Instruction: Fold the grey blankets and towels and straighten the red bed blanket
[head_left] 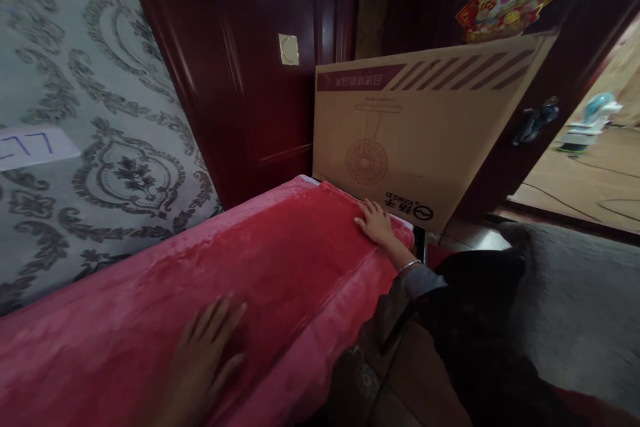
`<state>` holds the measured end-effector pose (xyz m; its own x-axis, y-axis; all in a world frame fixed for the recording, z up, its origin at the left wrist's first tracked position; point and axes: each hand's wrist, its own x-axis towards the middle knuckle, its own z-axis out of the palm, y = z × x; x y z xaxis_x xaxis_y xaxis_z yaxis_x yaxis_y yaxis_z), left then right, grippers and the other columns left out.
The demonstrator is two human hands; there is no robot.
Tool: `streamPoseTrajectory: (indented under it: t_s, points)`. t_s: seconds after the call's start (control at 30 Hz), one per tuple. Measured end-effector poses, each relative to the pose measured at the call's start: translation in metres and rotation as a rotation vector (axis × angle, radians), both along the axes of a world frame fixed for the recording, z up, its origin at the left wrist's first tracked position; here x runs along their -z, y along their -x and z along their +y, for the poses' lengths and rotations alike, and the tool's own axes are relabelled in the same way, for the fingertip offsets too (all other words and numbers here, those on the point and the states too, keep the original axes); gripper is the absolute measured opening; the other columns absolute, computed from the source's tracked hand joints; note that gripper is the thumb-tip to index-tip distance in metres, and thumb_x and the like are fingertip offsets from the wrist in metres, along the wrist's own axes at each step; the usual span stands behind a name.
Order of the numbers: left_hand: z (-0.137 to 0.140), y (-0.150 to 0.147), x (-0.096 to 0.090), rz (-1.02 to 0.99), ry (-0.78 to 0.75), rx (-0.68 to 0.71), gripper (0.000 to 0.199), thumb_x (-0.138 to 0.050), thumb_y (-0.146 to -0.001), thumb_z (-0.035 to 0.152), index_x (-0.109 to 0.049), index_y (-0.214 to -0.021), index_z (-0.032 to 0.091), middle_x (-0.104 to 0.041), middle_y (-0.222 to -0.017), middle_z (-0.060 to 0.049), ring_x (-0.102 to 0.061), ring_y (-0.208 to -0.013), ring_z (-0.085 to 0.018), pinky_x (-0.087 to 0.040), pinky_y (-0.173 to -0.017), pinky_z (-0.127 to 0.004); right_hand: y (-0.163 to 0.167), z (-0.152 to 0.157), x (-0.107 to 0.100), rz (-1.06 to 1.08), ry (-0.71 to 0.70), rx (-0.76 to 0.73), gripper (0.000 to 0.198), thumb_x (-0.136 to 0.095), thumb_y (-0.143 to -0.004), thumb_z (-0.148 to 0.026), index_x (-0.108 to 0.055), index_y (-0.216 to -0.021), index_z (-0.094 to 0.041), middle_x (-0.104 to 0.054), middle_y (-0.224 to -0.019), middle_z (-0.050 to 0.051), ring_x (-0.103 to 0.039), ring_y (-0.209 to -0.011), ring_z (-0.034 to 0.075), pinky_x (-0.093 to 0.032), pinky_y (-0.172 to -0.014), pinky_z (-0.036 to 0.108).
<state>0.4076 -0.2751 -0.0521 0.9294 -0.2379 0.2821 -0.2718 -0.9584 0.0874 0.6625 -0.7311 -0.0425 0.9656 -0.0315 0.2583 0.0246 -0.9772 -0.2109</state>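
Observation:
A plush red and pink blanket (280, 247) is spread over a long raised surface in front of me. My left hand (203, 353), somewhat blurred, lies over its near part with the fingers stretched out. Toward the far end, my right hand (375, 221) rests flat on the blanket close to its right edge, fingers spread, with a bracelet at the wrist. Neither hand grips anything. What supports the blanket is mostly hidden; a pale edge shows at the far end.
A large cardboard box (430, 127) with a printed fan stands just beyond the blanket's far end, against dark red doors (250, 80). Patterned wallpaper (125, 107) runs along the left. At right, an open doorway shows a small white and teal object (587, 123) and cords.

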Motion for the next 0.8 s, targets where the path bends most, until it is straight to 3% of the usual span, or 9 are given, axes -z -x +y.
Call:
streamPoseTrajectory:
  t_s: [0.07,0.17,0.33,0.43,0.6,0.7,0.8]
  points:
    - [0.002,-0.004,0.009,0.028,-0.076,0.021,0.057,-0.055,-0.088,0.05,-0.055,-0.142,0.033,-0.047,-0.154,-0.007,-0.042,-0.143,-0.036,-0.037,-0.114,-0.062,-0.001,0.003,0.007,0.128,0.088,-0.075,0.059,-0.039,-0.102,-0.045,-0.036,-0.156,-0.025,-0.03,-0.163,0.009,-0.022,-0.15,0.03,-0.024,-0.119,0.054]
    - [0.007,0.003,0.021,0.052,-0.177,0.064,0.055,-0.049,-0.094,0.046,-0.046,-0.148,0.037,-0.041,-0.157,-0.005,-0.04,-0.145,-0.036,-0.038,-0.113,-0.063,-0.005,-0.004,0.011,0.2,0.11,-0.093,0.055,-0.038,-0.102,-0.042,-0.041,-0.153,-0.025,-0.035,-0.161,0.008,-0.026,-0.15,0.028,-0.024,-0.119,0.053]
    - [0.022,0.012,0.017,0.066,-0.1,0.102,0.06,-0.05,-0.093,0.046,-0.033,-0.151,0.047,-0.046,-0.154,0.004,-0.045,-0.142,-0.028,-0.041,-0.117,-0.051,-0.033,0.005,-0.007,0.211,0.118,-0.087,0.048,-0.043,-0.099,-0.037,-0.055,-0.143,-0.023,-0.053,-0.148,0.014,-0.043,-0.139,0.033,-0.037,-0.11,0.057]
    - [0.041,-0.012,0.002,0.034,-0.046,-0.007,0.057,-0.046,-0.093,0.047,-0.038,-0.15,0.047,-0.047,-0.154,0.004,-0.043,-0.143,-0.028,-0.035,-0.12,-0.053,-0.061,0.038,-0.019,0.168,0.112,-0.141,0.052,-0.039,-0.102,-0.04,-0.046,-0.151,-0.024,-0.047,-0.153,0.012,-0.036,-0.144,0.03,-0.034,-0.115,0.051]
    - [0.084,-0.078,-0.024,0.098,-0.121,-0.294,0.065,-0.033,-0.094,0.049,-0.043,-0.152,0.02,-0.037,-0.16,-0.013,-0.032,-0.149,-0.035,-0.026,-0.119,-0.063,-0.109,0.1,-0.018,0.162,0.078,-0.283,0.058,-0.031,-0.104,-0.049,-0.03,-0.159,-0.029,-0.017,-0.167,0.005,-0.013,-0.154,0.026,-0.024,-0.12,0.055]
    - [0.104,-0.101,-0.022,0.15,-0.204,-0.453,0.067,-0.032,-0.093,0.047,-0.043,-0.151,0.018,-0.034,-0.161,-0.013,-0.026,-0.151,-0.037,-0.027,-0.116,-0.065,-0.134,0.115,-0.004,0.188,0.079,-0.271,0.058,-0.029,-0.104,-0.052,-0.032,-0.158,-0.031,-0.018,-0.167,0.006,-0.012,-0.154,0.029,-0.022,-0.119,0.06]
    - [0.116,-0.107,-0.011,0.167,-0.209,-0.48,0.067,-0.03,-0.092,0.045,-0.04,-0.153,0.02,-0.033,-0.162,-0.01,-0.025,-0.151,-0.036,-0.029,-0.114,-0.064,-0.158,0.113,0.009,0.207,0.084,-0.269,0.059,-0.03,-0.104,-0.053,-0.03,-0.158,-0.03,-0.022,-0.166,0.007,-0.014,-0.153,0.029,-0.019,-0.12,0.059]
